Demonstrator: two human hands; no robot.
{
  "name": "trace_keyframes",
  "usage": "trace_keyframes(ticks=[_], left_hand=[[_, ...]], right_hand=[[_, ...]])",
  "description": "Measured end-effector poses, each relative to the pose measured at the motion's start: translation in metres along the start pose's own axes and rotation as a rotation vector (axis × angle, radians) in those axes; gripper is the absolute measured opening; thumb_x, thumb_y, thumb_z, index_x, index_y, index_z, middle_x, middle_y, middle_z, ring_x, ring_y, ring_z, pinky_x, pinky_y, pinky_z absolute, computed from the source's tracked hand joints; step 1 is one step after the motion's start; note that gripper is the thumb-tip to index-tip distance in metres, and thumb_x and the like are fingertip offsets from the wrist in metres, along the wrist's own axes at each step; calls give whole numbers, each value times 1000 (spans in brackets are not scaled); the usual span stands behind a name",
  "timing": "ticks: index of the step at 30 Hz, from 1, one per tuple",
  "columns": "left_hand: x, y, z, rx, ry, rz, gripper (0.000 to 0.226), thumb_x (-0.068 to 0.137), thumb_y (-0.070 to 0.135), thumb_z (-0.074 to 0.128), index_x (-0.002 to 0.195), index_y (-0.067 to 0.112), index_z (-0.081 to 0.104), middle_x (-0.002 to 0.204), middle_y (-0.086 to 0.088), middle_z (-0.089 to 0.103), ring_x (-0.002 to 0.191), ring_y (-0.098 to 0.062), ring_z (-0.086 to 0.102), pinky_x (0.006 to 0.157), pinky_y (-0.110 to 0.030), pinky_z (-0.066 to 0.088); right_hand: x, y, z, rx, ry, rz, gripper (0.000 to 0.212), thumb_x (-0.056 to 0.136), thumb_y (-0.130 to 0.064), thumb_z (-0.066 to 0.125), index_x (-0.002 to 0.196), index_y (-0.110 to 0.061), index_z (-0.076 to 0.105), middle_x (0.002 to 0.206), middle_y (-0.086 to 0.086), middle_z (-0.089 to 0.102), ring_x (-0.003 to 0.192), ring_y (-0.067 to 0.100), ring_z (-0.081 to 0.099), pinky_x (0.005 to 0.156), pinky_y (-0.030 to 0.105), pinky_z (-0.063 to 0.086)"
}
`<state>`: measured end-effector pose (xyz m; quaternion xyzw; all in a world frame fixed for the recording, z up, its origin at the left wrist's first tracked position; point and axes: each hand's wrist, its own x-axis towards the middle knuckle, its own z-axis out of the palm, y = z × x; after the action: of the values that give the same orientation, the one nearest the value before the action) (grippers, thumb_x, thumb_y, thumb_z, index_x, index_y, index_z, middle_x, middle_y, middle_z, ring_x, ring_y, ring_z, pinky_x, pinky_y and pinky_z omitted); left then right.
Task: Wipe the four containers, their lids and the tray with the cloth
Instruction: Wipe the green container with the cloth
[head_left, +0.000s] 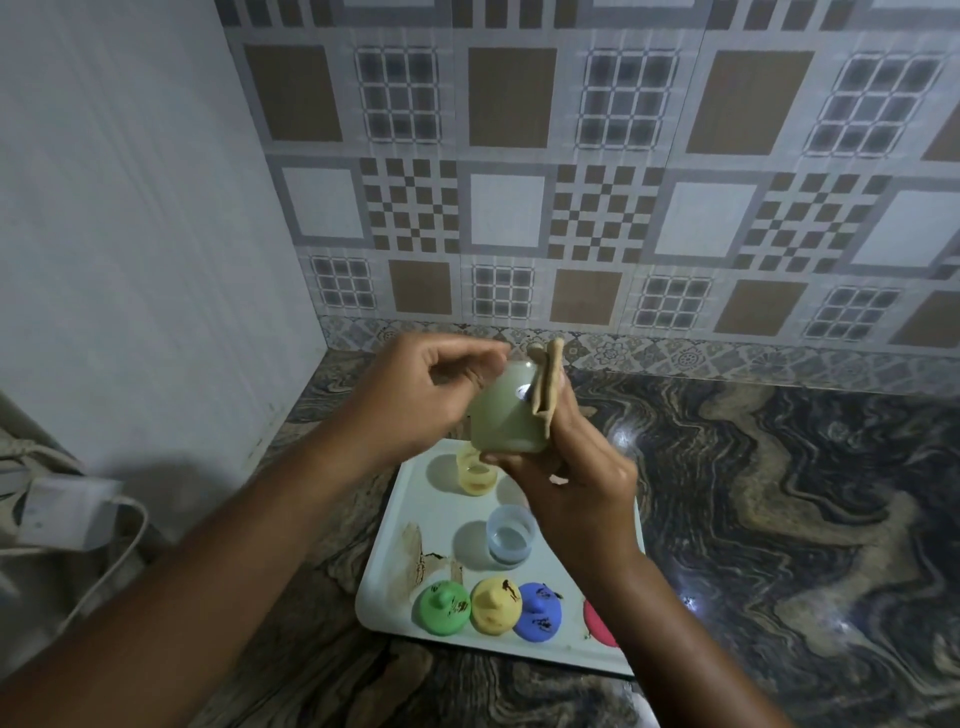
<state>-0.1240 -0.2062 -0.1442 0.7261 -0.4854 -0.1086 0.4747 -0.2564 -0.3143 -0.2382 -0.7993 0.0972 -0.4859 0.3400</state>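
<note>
Above the white tray (395, 519) I hold a pale green translucent container (501, 415) tilted on its side. My left hand (415, 389) grips its far end with curled fingers. My right hand (566, 467) supports its base and presses a folded beige cloth (548, 387) against its side. On the tray stand a yellow container (474, 472) and a clear blue container (511, 534). Along the tray's near edge lie a green lid (441, 608), a yellow lid (495, 605), a blue lid (537, 613) and a red lid (597, 626), partly hidden by my right forearm. The lids carry dark smears.
A brown smear (418, 558) marks the tray's left part. The tray rests on a dark marbled counter (779, 493) against a patterned tiled wall (571, 182). At the left, a white adapter with cable (67, 512) lies on a pale surface.
</note>
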Motion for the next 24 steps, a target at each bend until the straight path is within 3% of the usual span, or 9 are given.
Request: trace_keyframes(ticks=[2,4,7,10,12,15,19,21,24], left_hand=[[1,-5,-3,-115,-46,-60,29,86,33,64,111,22,73,109,6,74,104,-7,69,85,-25,57],[2,-5,-4,-170,-14,-72,26,78,32,68,101,23,74,100,6,76,96,-8,72,76,-21,58],[3,4,-3,-69,22,-17,27,73,38,70,96,26,76,94,9,76,90,-3,71,79,-20,57],[-3,12,6,32,18,65,29,74,45,70,97,27,76,91,13,75,86,-1,70,76,-18,56],[-5,13,9,9,33,76,36,80,45,67,106,23,76,98,12,75,91,0,69,80,-19,56],[-2,9,0,-126,2,12,34,87,36,63,112,17,73,109,7,75,104,-2,68,91,-25,55],[3,9,-4,-126,9,15,19,77,27,72,96,23,75,96,8,76,94,-7,71,85,-28,58],[4,10,-5,-78,12,51,13,80,22,74,92,27,74,91,12,75,89,-6,70,82,-26,58],[2,13,-6,82,4,110,13,82,21,76,91,30,73,87,16,73,86,-4,68,78,-20,55]], right_hand=[[5,-4,-5,-12,13,-3,77,74,-19,87,136,11,54,110,36,69,90,11,48,81,0,45],[6,-5,-4,-2,13,-17,79,72,-16,88,137,8,52,103,37,69,91,8,46,81,-3,41],[1,-1,-1,-8,23,-44,79,80,-27,85,140,11,49,133,33,61,102,32,71,81,27,62],[-3,8,-3,-74,32,-115,80,78,-24,88,136,17,52,141,32,55,121,45,64,80,48,63],[-2,7,-5,-23,41,-66,78,75,-21,90,133,16,55,134,31,61,112,38,71,79,36,64],[3,-2,-12,28,30,38,63,74,-25,88,117,17,67,98,29,73,80,-11,58,67,3,45],[6,-7,-11,18,46,27,55,75,-25,87,105,17,70,87,28,71,72,-13,55,65,0,39],[3,-4,-6,7,72,-22,70,79,-31,87,124,17,63,116,27,72,97,11,74,73,16,57],[-1,2,-6,-111,73,-151,80,78,-28,87,135,16,53,139,33,56,119,41,67,77,43,64]])
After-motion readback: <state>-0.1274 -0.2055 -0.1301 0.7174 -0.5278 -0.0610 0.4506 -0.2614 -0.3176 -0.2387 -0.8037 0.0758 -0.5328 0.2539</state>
